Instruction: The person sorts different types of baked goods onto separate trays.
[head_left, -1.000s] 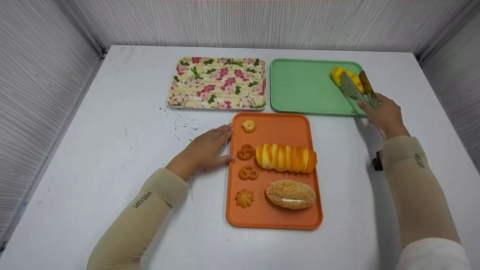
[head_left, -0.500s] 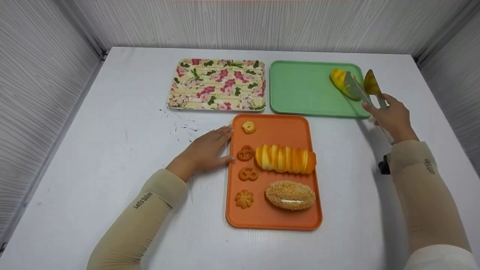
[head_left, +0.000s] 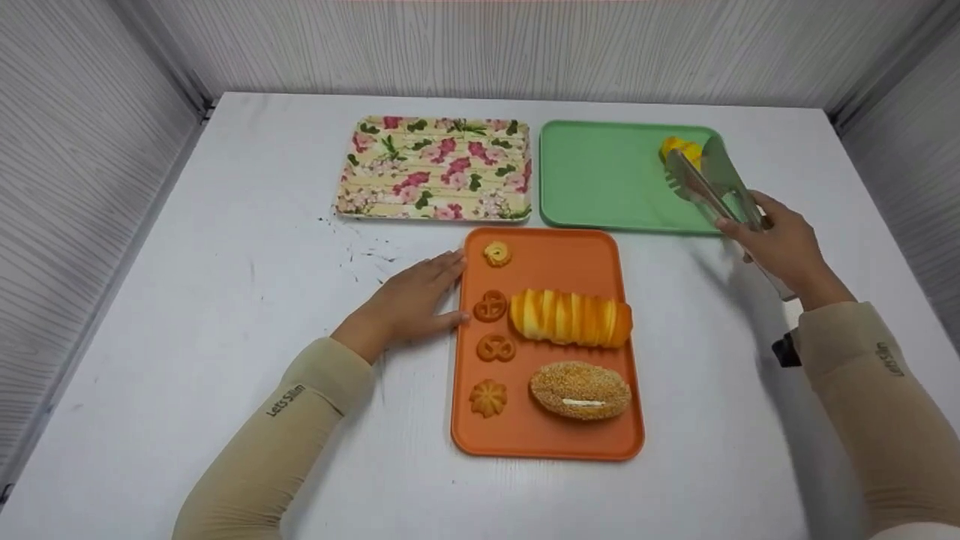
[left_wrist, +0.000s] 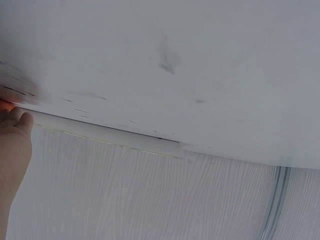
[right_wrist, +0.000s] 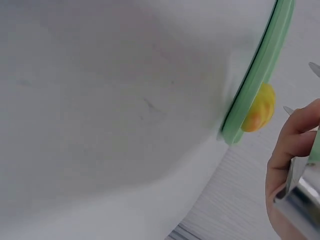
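My right hand [head_left: 780,240] grips a pair of metal serving tongs [head_left: 739,184], whose arms stand apart above the green tray [head_left: 607,176]. A yellow bread [head_left: 679,148] lies at that tray's right end, partly hidden behind the tongs; the right wrist view shows the bread [right_wrist: 260,107] over the tray rim, away from the tongs. My left hand [head_left: 409,300] rests with fairly straight fingers against the left edge of the orange tray [head_left: 547,442]. On it lie a long striped bread [head_left: 571,319], a sesame bun [head_left: 581,390], two pretzel cookies [head_left: 491,306] and two flower-shaped cookies [head_left: 489,397].
A floral tray [head_left: 435,169] stands left of the green one, close beside it, at the back of the white table [head_left: 225,300]. Grainy pale panels [head_left: 510,45] rise behind the table and on both sides.
The tongs have come away from the yellow bread, which stays on the green tray. My right hand has turned and shifted slightly toward me and right. My left hand has kept still.
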